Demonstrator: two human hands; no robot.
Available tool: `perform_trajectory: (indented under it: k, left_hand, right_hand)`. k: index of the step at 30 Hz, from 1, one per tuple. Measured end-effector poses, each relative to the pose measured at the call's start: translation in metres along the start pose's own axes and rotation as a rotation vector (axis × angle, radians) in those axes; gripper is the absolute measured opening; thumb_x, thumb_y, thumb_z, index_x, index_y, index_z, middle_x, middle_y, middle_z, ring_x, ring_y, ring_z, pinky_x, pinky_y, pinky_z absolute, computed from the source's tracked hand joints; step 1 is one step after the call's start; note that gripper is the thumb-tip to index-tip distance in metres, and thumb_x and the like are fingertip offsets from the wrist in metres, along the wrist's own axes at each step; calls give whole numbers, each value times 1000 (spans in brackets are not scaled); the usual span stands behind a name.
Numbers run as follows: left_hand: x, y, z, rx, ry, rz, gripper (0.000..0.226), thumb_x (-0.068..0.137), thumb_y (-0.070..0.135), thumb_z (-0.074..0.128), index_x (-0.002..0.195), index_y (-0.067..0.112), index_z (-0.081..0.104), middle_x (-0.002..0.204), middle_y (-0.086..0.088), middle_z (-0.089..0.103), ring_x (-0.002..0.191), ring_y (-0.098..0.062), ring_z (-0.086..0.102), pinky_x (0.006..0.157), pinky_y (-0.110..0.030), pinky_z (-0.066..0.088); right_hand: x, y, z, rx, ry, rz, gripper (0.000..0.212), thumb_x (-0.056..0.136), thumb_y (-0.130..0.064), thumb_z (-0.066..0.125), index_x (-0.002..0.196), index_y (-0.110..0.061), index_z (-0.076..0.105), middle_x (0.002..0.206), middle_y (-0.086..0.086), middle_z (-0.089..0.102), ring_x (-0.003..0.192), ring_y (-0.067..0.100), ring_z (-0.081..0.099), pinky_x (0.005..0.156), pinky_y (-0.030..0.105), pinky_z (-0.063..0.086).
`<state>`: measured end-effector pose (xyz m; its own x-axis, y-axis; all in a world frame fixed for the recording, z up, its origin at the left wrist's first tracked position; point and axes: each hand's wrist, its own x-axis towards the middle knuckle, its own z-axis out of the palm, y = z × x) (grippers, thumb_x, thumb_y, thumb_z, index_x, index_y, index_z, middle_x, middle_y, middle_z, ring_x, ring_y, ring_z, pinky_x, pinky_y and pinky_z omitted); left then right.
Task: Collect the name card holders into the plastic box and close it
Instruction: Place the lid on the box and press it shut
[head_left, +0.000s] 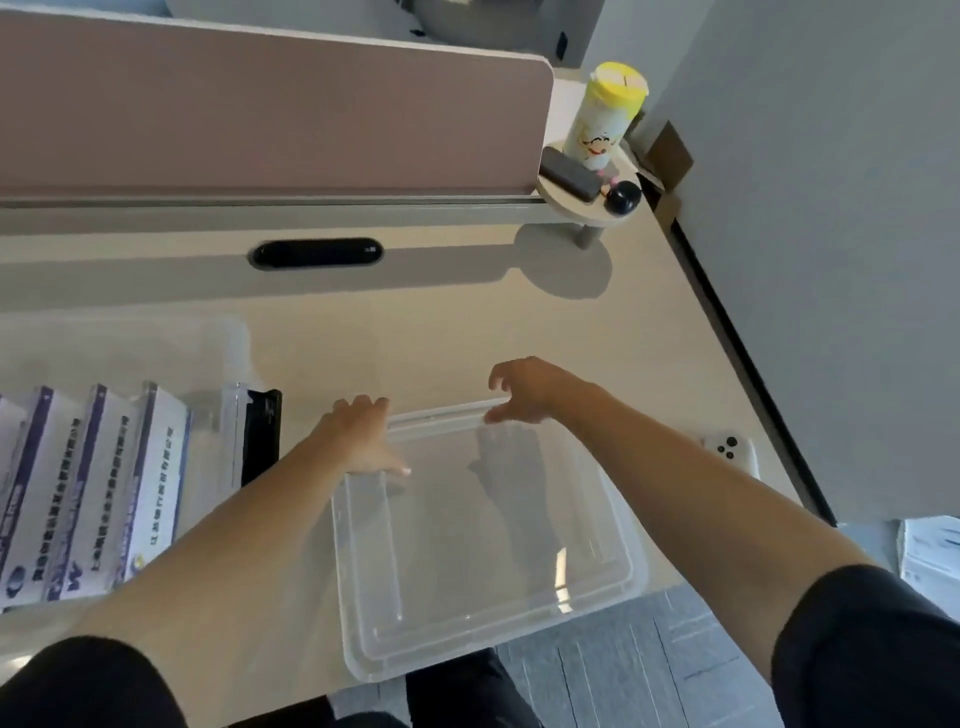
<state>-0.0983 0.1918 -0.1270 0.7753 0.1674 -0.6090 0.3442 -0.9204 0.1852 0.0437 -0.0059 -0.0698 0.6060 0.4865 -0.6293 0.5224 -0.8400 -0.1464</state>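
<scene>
The clear plastic box (483, 597) lies open-topped on the desk in front of me, its near end hanging over the desk's front edge. My left hand (361, 436) holds its far left corner, thumb inside the rim and fingers outside. At the far rim, my right hand (524, 389) has its fingers spread and curled, the thumb touching the rim. Several name card holders (93, 493), clear acrylic with white and purple printed cards, stand in a row at the left, apart from the box. Nothing lies inside the box.
A blurred clear plastic piece (171, 348) lies behind the holders, with a black object (262, 436) beside them. A white phone (730, 449) lies right of the box. A pink divider (260, 114) stands at the back. A small shelf (592, 208) carries a yellow-lidded bottle (605, 114).
</scene>
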Motion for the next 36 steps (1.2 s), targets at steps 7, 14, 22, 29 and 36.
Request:
perform_trajectory:
  k: [7,14,22,29,36]
  left_hand:
    - [31,18,8,103,-5,-126,88,50,50,88,122,23,46,119,-4,50,113,-28,48,87,-41,38]
    - [42,23,0,89,-87,-183,80,53,42,90,115,15,48,119,-7,48,114,-29,47,87,-40,39]
    - [28,16,-36,-50,-94,-149,76,55,44,89,108,15,42,106,-3,56,94,-25,56,70,-35,44]
    - [-29,16,-142,-115,231,-137,52,62,44,84,92,25,46,91,3,60,80,-22,58,66,-32,45]
    - [-93,24,-171,-85,520,43,26,78,44,73,94,29,59,91,3,61,86,-23,58,70,-32,45]
  right_hand:
    - [57,30,33,-285,-61,-137,80,70,-65,74,136,-26,48,129,4,52,118,28,52,96,42,43]
    - [79,35,34,-327,-59,-202,75,69,-66,75,131,-29,55,126,3,52,119,27,48,97,41,42]
    - [67,38,-5,-110,-116,-231,60,78,-51,77,118,-16,49,122,7,58,97,28,56,76,33,42]
    - [17,26,-110,-68,189,-320,58,78,-48,78,123,-17,58,114,7,66,101,28,57,75,31,42]
    - [-61,12,-136,-135,460,-325,36,83,-51,72,102,-21,64,98,-2,60,92,22,54,67,32,40]
